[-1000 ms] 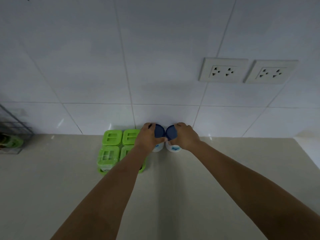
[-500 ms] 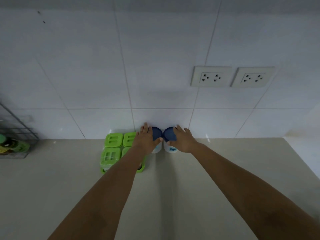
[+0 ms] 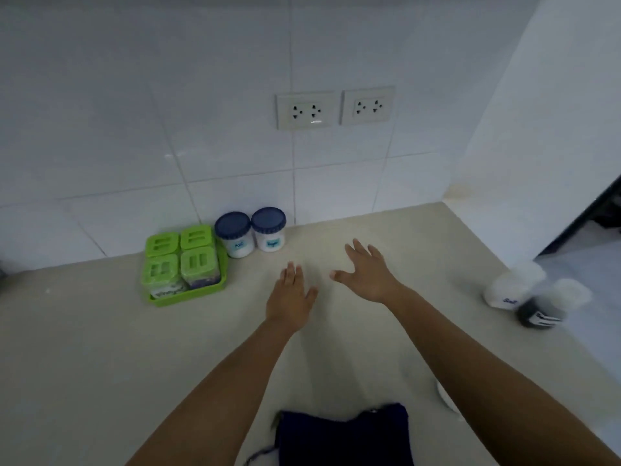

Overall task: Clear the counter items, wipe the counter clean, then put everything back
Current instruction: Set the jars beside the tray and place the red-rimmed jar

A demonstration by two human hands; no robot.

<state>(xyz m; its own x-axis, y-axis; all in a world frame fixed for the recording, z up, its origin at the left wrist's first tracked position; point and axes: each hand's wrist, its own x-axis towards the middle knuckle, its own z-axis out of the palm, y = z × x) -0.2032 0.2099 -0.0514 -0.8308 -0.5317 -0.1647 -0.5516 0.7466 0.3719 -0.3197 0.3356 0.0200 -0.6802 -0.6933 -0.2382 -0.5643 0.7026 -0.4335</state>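
Observation:
Two white jars with dark blue lids, the left jar (image 3: 235,234) and the right jar (image 3: 270,229), stand side by side against the tiled wall. A green tray (image 3: 188,292) holding several green-lidded containers sits just left of them. My left hand (image 3: 291,295) and my right hand (image 3: 366,270) hover open over the beige counter (image 3: 100,348), a short way in front of the jars, holding nothing. A dark blue cloth (image 3: 342,435) lies at the near edge between my forearms.
Two shakers, a white salt one (image 3: 510,285) and a dark one (image 3: 547,309), stand at the counter's right edge, blurred. Two wall sockets (image 3: 332,107) sit above the counter. The right wall meets the counter at a corner. A white object (image 3: 445,396) peeks out under my right forearm.
Both hands have let go of the blue-lidded jars and pulled back toward me, fingers spread. The view has swung right and down, revealing the cloth and shakers.

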